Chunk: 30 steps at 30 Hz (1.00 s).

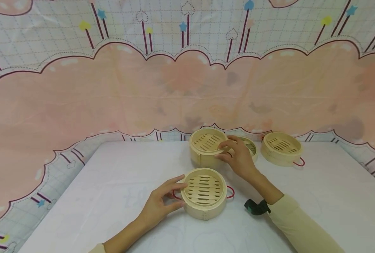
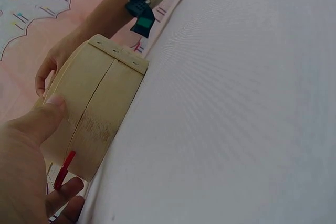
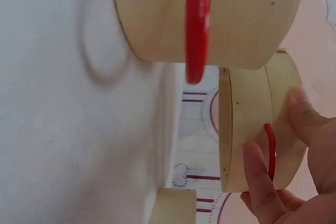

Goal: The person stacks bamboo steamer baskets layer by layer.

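A round bamboo steamer (image 1: 204, 191) with a slatted top and red side handles rests on the white table. My left hand (image 1: 162, 196) holds its left side, thumb on the wall (image 2: 86, 114) and a fingertip over the rim. Farther back, my right hand (image 1: 238, 158) grips the right side of a second bamboo steamer (image 1: 208, 140). In the right wrist view, the thumb and fingers span that steamer's wall (image 3: 252, 124) around its red handle (image 3: 271, 150), and its base stands off the table. How the farther fingers of each hand lie is partly hidden.
Behind my right hand is a third bamboo steamer (image 1: 250, 146), partly covered. To the right stands another slatted steamer (image 1: 282, 149) with a red handle. A black device (image 1: 257, 207) sits at my right wrist. A patterned cloth (image 1: 175, 91) hangs behind the table (image 1: 111, 168).
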Tool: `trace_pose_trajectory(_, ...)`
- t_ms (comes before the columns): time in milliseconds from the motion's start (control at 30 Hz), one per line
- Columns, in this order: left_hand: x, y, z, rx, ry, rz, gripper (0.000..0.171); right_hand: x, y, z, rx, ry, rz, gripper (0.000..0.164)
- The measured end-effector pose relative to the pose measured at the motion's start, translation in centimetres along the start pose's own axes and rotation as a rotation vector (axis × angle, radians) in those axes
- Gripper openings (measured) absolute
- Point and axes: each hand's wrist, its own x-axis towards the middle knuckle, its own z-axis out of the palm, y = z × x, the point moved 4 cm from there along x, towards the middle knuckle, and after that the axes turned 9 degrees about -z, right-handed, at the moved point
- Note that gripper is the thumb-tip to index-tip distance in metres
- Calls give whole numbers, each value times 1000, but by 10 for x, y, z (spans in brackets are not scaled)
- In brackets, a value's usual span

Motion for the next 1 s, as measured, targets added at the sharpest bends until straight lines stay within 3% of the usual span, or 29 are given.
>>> trace_pose_trajectory(200, 0, 2, 1, -6, -4, 6, 46, -3, -8, -9, 7, 27, 2, 26)
trace_pose_trajectory(500, 1, 0, 0, -7, 14, 38, 47, -9, -25, -13, -58, 73, -109, 26)
trace_pose_trajectory(733, 1, -1, 1, -9, 17, 37, 49, -13, -30, -16, -45, 70, -25, 28)
trace_pose_trajectory(1000, 3, 1, 2, -13, 15, -21, 50, -21, -37, -23, -44, 35, 27, 29)
